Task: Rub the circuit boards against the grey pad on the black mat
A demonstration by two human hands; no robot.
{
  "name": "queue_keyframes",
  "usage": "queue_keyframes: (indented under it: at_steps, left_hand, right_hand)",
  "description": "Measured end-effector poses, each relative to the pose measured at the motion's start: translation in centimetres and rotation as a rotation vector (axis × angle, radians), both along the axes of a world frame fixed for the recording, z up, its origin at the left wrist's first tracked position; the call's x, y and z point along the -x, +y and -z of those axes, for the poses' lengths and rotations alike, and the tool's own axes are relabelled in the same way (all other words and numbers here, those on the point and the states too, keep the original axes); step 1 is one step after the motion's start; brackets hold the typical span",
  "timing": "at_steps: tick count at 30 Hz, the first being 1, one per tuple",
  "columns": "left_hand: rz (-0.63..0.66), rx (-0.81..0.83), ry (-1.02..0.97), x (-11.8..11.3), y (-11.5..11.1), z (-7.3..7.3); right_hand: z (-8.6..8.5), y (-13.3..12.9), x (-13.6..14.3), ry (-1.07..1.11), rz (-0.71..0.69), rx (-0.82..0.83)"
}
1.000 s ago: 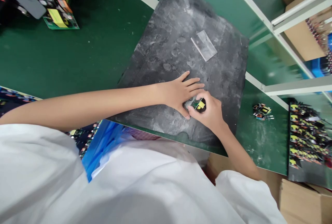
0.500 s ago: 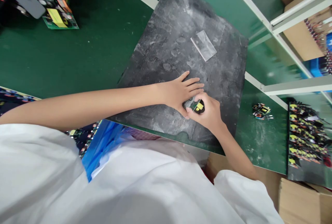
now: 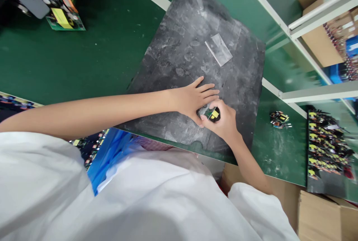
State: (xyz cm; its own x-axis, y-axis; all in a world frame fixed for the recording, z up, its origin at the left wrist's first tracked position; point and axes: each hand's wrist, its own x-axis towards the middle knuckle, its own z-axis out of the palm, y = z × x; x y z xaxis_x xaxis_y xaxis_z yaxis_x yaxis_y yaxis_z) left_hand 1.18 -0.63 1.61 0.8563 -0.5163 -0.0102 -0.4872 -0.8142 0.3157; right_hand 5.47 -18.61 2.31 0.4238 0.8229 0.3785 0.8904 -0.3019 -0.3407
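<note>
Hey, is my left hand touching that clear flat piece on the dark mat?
Apart. The head view shows it plainly: a bare stretch of dark mat lies between the left hand and the clear flat piece.

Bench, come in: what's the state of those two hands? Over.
Right hand holding small circuit board. Left hand spread beside it, contact unclear. Clear flat piece on dark mat, apart from both.

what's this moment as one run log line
left grip: spread over dark mat | right grip: curled around small yellow-marked part | translucent piece: on mat
</note>
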Motion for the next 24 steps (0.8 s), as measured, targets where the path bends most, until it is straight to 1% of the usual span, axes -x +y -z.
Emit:
queue_keyframes:
  at_steps: [6, 15, 24]
  left_hand:
    - [-0.003, 0.004, -0.003, 0.05, 0.03, 0.0]
    - [-0.007, 0.038, -0.011, 0.08, 0.07, 0.12]
    - [0.005, 0.031, -0.009, 0.03, 0.07, 0.25]
  right_hand:
    - [0.01, 0.02, 0.17, 0.013, 0.02, -0.005]
    - [-0.02, 0.03, 0.48, 0.063, 0.086, 0.036]
    - [-0.01, 0.03, 0.69, 0.068, 0.098, 0.025]
